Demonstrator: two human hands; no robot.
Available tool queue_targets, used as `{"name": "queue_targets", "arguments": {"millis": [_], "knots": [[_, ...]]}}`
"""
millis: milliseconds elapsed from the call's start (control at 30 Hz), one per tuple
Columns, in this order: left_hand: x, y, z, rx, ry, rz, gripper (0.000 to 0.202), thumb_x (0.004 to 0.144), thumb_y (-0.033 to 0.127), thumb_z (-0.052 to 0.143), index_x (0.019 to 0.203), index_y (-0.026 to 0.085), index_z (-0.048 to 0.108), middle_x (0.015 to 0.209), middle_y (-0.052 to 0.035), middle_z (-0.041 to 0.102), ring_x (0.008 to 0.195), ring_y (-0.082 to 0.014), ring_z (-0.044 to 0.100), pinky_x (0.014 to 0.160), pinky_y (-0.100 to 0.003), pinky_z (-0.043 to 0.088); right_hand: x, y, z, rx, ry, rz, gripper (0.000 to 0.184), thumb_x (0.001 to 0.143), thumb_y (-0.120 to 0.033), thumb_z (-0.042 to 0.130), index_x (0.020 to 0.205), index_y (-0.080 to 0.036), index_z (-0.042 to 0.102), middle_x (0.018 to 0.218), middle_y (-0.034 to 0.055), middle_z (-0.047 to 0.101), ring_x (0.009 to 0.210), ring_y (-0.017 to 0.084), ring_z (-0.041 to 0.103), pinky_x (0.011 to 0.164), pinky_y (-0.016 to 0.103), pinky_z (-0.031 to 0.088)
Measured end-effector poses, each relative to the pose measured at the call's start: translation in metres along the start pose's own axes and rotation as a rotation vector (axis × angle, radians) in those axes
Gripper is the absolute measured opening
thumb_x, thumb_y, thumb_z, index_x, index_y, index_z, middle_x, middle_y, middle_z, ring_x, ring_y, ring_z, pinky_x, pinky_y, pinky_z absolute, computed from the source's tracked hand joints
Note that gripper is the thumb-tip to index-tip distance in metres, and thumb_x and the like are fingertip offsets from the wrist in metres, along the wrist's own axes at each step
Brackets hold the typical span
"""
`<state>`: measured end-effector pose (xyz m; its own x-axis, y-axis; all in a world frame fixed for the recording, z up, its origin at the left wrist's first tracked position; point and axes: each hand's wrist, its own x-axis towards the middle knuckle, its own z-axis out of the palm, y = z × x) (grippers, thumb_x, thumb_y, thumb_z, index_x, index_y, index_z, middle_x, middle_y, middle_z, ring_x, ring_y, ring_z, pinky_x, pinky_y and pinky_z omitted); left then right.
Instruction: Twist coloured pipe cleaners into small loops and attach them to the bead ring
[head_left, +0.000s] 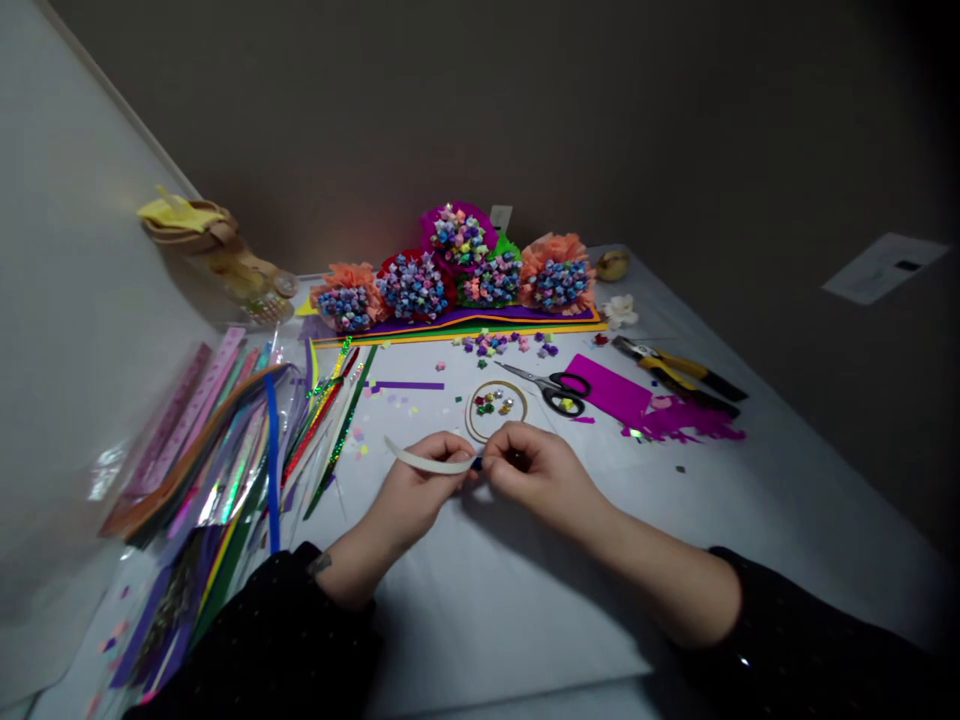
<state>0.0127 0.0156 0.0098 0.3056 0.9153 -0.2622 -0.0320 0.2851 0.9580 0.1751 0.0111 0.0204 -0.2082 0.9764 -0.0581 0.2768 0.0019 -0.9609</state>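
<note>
My left hand and my right hand meet fingertip to fingertip over the white table. Between them is a narrow paper strip, pale on the side facing me, with a small dark blue end at the fingertips. Its free end curls out leftward over my left fingers. Both hands are closed in a pinch on it. Just beyond them lies a thin round hoop with several tiny shiny folded stars inside it. Black-handled scissors rest past the hoop, blades pointing left.
Paper strips and plastic packets crowd the left side. Star-filled paper flowers stand at the back, with loose stars before them. Magenta paper and yellow-black pliers lie to the right. A purple strip lies left of the hoop.
</note>
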Motion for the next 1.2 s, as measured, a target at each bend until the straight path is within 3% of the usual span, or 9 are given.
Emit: {"name": "queue_targets", "arguments": {"millis": [400,800,967,1200], "knots": [[0.001,0.011,-0.004,0.267,0.007,0.065,0.015,0.072,0.029,0.062,0.066,0.015,0.060,0.063,0.0009,0.058,0.062,-0.0120,0.051,0.061,-0.023,0.044,0.001,0.003,0.000,-0.137,0.016,-0.179,0.012,0.073,-0.013,0.051,0.063,-0.018,0.054,0.062,-0.0019,0.054,0.061,0.011,0.050,0.058,0.023,0.039],[0.002,0.007,-0.005,0.265,0.047,0.090,0.014,0.074,0.028,0.060,0.069,0.016,0.057,0.063,0.0023,0.055,0.061,-0.0113,0.049,0.061,-0.022,0.041,0.004,0.003,-0.001,0.084,-0.073,0.007,0.012,0.077,-0.027,0.051,0.072,-0.017,0.055,0.063,-0.0022,0.053,0.057,0.010,0.048,0.053,0.021,0.039],[0.002,0.006,-0.006,0.293,0.064,0.117,0.015,0.074,0.030,0.059,0.071,0.016,0.058,0.064,0.0019,0.056,0.062,-0.0120,0.051,0.061,-0.023,0.042,0.005,0.006,0.002,0.072,-0.062,0.017,0.007,0.072,-0.023,0.057,0.071,-0.016,0.056,0.061,-0.0030,0.053,0.055,0.009,0.045,0.050,0.020,0.036],[-0.001,0.002,-0.006,0.369,0.091,0.260,0.012,0.079,0.024,0.060,0.086,0.017,0.066,0.083,-0.0035,0.067,0.077,-0.0155,0.060,0.068,-0.025,0.046,0.005,0.008,0.001,0.160,-0.092,0.058,0.010,0.074,-0.025,0.052,0.068,-0.018,0.052,0.058,-0.0050,0.046,0.052,0.009,0.041,0.050,0.020,0.034]]}}
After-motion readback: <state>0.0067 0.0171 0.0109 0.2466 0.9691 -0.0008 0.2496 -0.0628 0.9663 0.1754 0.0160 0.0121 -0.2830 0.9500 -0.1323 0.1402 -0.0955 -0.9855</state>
